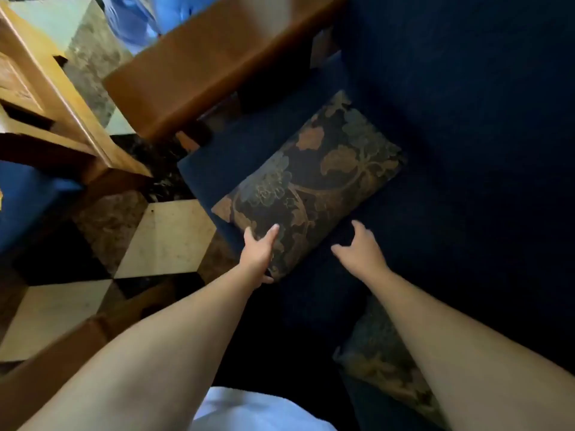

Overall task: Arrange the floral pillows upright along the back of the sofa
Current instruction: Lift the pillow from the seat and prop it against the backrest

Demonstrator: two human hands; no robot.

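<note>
A dark floral pillow (311,185) with gold and grey-green flowers lies flat on the navy sofa seat (451,213), near the seat's front left corner. My left hand (259,255) grips its near corner, thumb on top and fingers under the edge. Just right of the pillow's near edge, my right hand (359,248) hovers with fingers spread, holding nothing. A second floral pillow (382,365) lies lower right, partly hidden under my right forearm.
The sofa's brown wooden armrest (214,60) runs along the far left of the seat. A light wooden table (46,98) stands to the left on a checkered marble floor (161,241). Another brown armrest (56,365) is at lower left.
</note>
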